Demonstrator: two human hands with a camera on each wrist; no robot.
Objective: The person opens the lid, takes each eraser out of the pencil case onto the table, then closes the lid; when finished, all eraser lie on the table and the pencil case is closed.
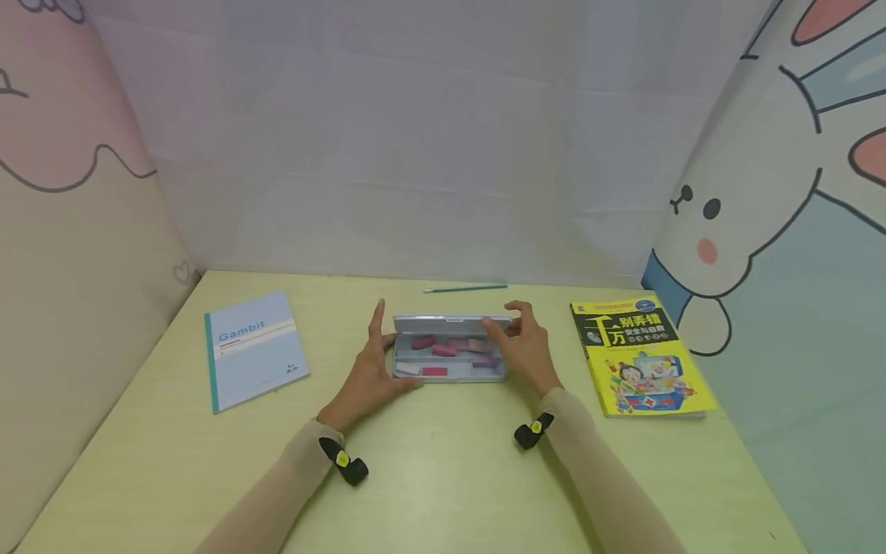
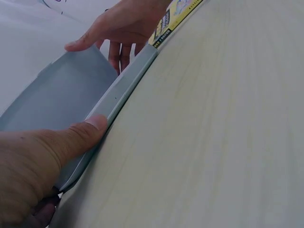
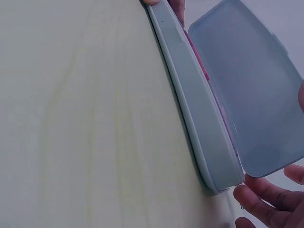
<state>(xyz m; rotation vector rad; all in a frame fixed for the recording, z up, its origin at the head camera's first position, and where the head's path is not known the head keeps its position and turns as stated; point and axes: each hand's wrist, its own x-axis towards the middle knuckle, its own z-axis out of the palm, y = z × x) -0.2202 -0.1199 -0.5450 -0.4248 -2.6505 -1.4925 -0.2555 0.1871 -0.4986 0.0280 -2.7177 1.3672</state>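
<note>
A pale blue-grey pencil case (image 1: 457,378) lies on the table between both hands, its lid (image 1: 443,325) raised at the back. Inside are several small pink and purple pieces (image 1: 444,350), plus a white and a bright pink block (image 1: 434,372) in the front compartment; their exact kind is unclear. My left hand (image 1: 368,385) grips the case's left end, thumb along the front wall and index finger sticking up. With the thumb on the inner face of the lid and fingers behind it, my right hand (image 1: 527,352) holds the lid's right end.
Behind the case lies a green pencil (image 1: 465,289). A light blue notebook (image 1: 259,350) marked "Gambit" is on the left of the table (image 1: 429,477). On the right lies a yellow book (image 1: 644,362). A white curtain (image 1: 415,138) hangs behind the table.
</note>
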